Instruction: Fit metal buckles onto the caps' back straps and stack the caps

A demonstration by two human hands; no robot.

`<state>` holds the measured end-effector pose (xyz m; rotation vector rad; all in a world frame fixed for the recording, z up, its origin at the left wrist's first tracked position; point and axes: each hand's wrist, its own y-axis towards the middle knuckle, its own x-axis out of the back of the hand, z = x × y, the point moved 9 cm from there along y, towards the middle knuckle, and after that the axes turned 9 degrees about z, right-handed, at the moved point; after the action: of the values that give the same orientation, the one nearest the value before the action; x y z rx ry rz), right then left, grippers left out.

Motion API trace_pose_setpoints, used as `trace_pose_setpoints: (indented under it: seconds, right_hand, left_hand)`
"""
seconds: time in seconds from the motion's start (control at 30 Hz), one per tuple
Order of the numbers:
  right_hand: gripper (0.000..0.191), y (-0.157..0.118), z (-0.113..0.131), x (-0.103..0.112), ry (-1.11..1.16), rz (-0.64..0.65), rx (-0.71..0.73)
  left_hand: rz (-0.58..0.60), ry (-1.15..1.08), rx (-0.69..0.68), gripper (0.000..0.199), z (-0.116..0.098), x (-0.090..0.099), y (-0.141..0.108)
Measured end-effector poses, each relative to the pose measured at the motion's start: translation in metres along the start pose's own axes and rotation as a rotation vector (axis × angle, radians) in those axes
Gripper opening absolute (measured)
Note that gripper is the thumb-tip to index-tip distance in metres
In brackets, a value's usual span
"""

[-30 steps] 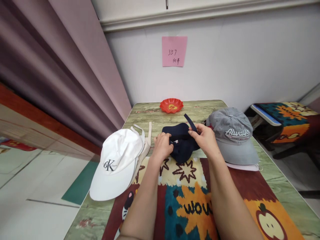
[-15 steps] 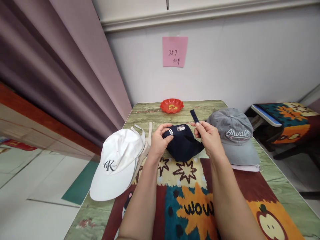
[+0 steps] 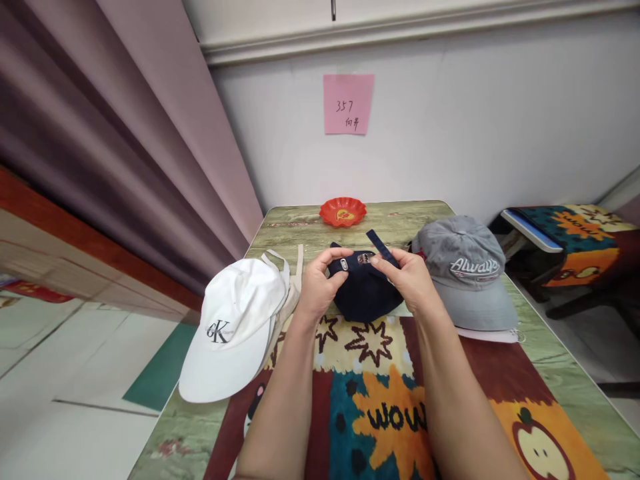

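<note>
A dark navy cap (image 3: 367,297) is held between my hands over the middle of the table, with its back strap side toward the top. My left hand (image 3: 323,280) pinches the cap's left edge beside a small metal buckle (image 3: 344,265). My right hand (image 3: 407,275) grips the navy strap (image 3: 379,245), whose loose end sticks up to the left past the fingers. A small shiny tag (image 3: 364,259) sits on the cap between the hands. To the left lies a white cap (image 3: 240,300) with black letters; to the right, a grey cap (image 3: 463,260) with white lettering.
A red scalloped dish (image 3: 343,212) stands at the back of the green wood-patterned table (image 3: 290,217). A colourful printed cloth (image 3: 350,427) covers its front middle. Under both side caps, other cap parts peek out. A pink note (image 3: 349,103) is stuck on the wall.
My right hand has moved left and slightly down with the strap, closer to my left hand. The strap's loose end has shifted left and tilts more.
</note>
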<state>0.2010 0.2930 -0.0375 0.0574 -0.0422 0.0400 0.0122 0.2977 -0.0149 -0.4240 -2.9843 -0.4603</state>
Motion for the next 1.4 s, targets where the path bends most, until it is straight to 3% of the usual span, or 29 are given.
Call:
trace_pose_setpoints:
  seconds: [0.23,0.4,0.57,0.63,0.8,0.87,0.97,1.1,1.4]
  right_hand:
    - [0.026,-0.008,0.022,0.006,-0.377,-0.202,0.049]
    - [0.019,-0.024,0.052,-0.005,-0.651,-0.324,0.078]
    - [0.015,-0.034,0.064,-0.015,-0.720,-0.419,0.114]
    - [0.015,-0.034,0.063,-0.018,-0.679,-0.389,0.122]
    - [0.027,-0.020,0.046,-0.032,-0.297,-0.075,0.136]
    - [0.029,-0.016,0.039,-0.025,-0.170,-0.063,0.125]
    - [0.031,-0.012,0.030,-0.015,-0.135,-0.070,0.097]
    - [0.033,-0.008,0.023,-0.027,-0.092,0.119,0.051]
    - [0.030,-0.011,0.028,-0.027,-0.032,-0.012,0.081]
  left_hand:
    - [0.043,0.441,-0.110,0.029,-0.033,-0.014,-0.004]
    - [-0.120,0.799,-0.192,0.012,-0.046,-0.020,-0.011]
    - [-0.184,0.888,-0.206,0.012,-0.045,-0.022,-0.014]
    - [-0.211,0.901,-0.216,0.009,-0.046,-0.020,-0.015]
    - [-0.226,0.912,-0.229,0.004,-0.046,-0.011,-0.015]
    - [-0.197,0.884,-0.234,0.005,-0.045,-0.007,-0.012]
    - [-0.128,0.784,-0.252,0.010,-0.044,-0.004,-0.009]
    - [-0.053,0.700,-0.280,0.012,-0.045,-0.007,-0.007]
    - [-0.127,0.759,-0.355,0.015,-0.060,-0.013,-0.013]
